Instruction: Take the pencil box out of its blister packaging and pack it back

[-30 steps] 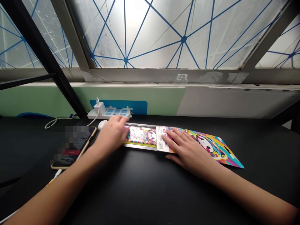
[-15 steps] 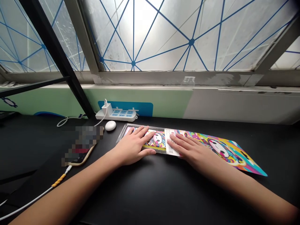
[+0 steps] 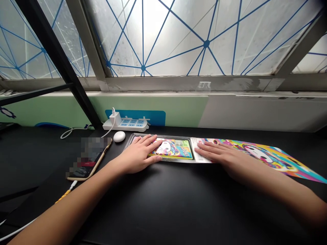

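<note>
A clear plastic package (image 3: 176,149) with a colourful cartoon insert lies flat on the black table (image 3: 163,204). My left hand (image 3: 139,154) rests flat on its left end, fingers stretched out. A long colourful cartoon card (image 3: 268,156) with a barcode label at its left end extends to the right from the package. My right hand (image 3: 217,153) lies flat and open on that card's left end, beside the package's right edge.
A phone (image 3: 88,161) with a cable lies to the left of my left hand. A small white oval object (image 3: 119,136) and a white power strip (image 3: 126,125) with a charger sit by the wall. A black diagonal bar (image 3: 58,61) rises at the left.
My right hand has slid the colourful card to the right, uncovering more of the package. My left hand came down flat on the package's left end and stays there.
</note>
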Demonstrator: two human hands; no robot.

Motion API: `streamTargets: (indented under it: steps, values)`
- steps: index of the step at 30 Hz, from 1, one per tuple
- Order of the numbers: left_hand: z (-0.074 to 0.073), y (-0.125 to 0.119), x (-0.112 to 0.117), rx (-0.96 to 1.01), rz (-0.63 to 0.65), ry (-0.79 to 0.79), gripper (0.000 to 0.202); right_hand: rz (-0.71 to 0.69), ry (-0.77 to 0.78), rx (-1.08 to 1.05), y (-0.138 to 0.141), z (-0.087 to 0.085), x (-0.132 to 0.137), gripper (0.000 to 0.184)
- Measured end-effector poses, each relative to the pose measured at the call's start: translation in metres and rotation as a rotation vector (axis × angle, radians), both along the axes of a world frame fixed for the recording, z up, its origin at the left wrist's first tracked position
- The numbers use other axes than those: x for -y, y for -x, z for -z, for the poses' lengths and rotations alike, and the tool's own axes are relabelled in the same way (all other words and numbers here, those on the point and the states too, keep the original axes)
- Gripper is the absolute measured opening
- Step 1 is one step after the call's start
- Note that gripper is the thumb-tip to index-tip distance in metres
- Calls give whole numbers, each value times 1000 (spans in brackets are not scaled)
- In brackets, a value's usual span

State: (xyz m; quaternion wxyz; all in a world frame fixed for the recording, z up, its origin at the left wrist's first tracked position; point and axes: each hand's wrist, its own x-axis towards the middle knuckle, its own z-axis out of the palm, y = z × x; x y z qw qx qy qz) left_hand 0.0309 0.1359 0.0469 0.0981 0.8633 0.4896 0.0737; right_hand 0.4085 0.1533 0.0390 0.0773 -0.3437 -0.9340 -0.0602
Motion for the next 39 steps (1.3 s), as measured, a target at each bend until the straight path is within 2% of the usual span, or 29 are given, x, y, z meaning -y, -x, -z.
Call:
streamTargets:
  steps: [3, 5, 9, 11, 14, 16, 18, 21, 23, 25, 28, 31, 39]
  values:
    - [0, 4, 0, 15, -1, -4, 64, 52, -92, -28, -13, -7, -2, 85]
    - [3, 2, 0, 35, -6, -19, 61, 59, -174, -53, -9, -15, 4, 83]
    - [12, -10, -1, 106, -60, -88, 51, -1, -291, -68, 38, -26, 45, 75]
    - [13, -19, 0, 183, -73, -114, 47, -106, -321, -58, 72, -21, 73, 62]
    - [9, -27, 5, 382, -47, -139, 42, -314, -325, -6, 113, 0, 111, 49]
    - [5, -28, 9, 467, -16, -154, 38, -341, -401, -52, 131, 16, 127, 42]
    - [3, -26, 12, 421, 35, -167, 35, -316, -436, -82, 143, 27, 133, 40]
    - [4, -20, 12, 225, 87, -170, 46, -261, -354, -92, 155, 30, 128, 46]
    - [6, -16, 9, 129, 93, -172, 55, -229, -248, -89, 163, 26, 117, 54]
    - [7, -14, 6, 75, 101, -187, 55, -198, -151, -74, 171, 23, 103, 54]
    - [7, -13, 3, 33, 119, -201, 49, -183, -58, -62, 181, 21, 81, 50]
    - [6, -14, 2, 22, 129, -214, 48, -226, 18, -105, 183, 22, 68, 46]
    - [8, -15, 0, -3, 136, -207, 49, -305, 306, -240, 167, 10, 65, 38]
